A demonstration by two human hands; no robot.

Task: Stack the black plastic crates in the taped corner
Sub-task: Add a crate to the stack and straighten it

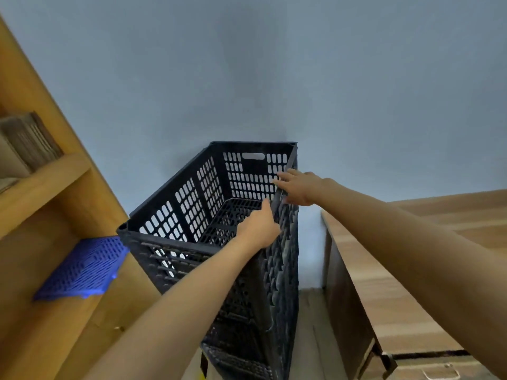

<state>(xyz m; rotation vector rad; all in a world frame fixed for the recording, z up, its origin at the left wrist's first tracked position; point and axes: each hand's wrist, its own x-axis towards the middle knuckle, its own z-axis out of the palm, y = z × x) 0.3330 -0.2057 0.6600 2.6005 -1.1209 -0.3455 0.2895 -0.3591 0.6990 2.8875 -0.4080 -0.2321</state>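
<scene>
A tall stack of black perforated plastic crates (192,204) stands in the corner against the pale blue wall. The top crate is empty and open upward. My left hand (259,229) grips the top crate's right rim near the front, thumb inside. My right hand (297,187) rests on the same rim farther back, fingers straight and reaching over it into the crate. The floor tape is hidden by the stack.
A wooden shelf unit (55,193) stands close on the left, holding a blue slatted plastic panel (85,267) and stacked cardboard (27,144). A wooden desk (411,270) stands close on the right, leaving a narrow floor gap (310,325) beside the stack.
</scene>
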